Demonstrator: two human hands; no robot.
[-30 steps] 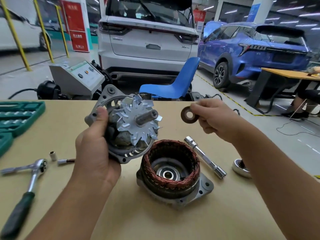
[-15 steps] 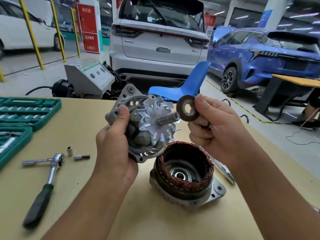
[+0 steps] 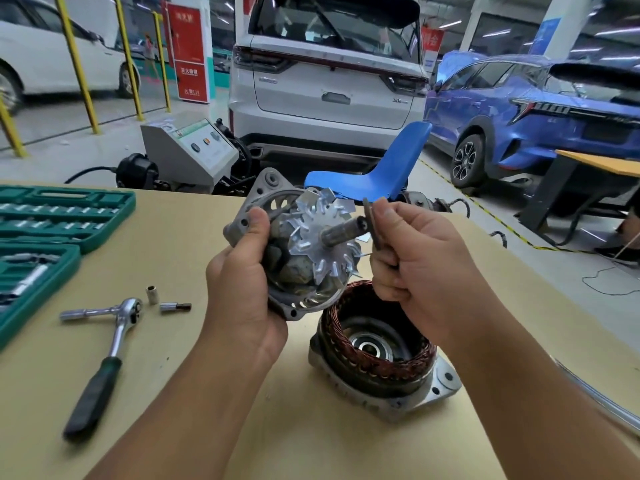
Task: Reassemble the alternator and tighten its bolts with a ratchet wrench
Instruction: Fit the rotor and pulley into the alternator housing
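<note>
Socket case: green, open, at the far left edge of the desk, rows of silver sockets inside.
Ratchet wrench: lying flat on the desk just right of the case, black handle toward the viewer, silver head away.
Loose socket and bit: small silver pieces on the desk just beside the wrench head.
Left hand: raised above the desk, fingers curled around the rim of the front alternator half, thumb pressed on its top edge.
Front alternator half: grey metal housing with a shiny bladed fan, tilted so its shaft points to the right.
Washer: dark ring seen edge-on, at the tip of the shaft; whether it is already over the shaft cannot be told.
Right hand: fingers closed in a pinch on the washer.
Rear alternator half: resting on the desk below both hands, copper windings in a ring, open side up.
Background: white car, blue chair, blue car.
</note>
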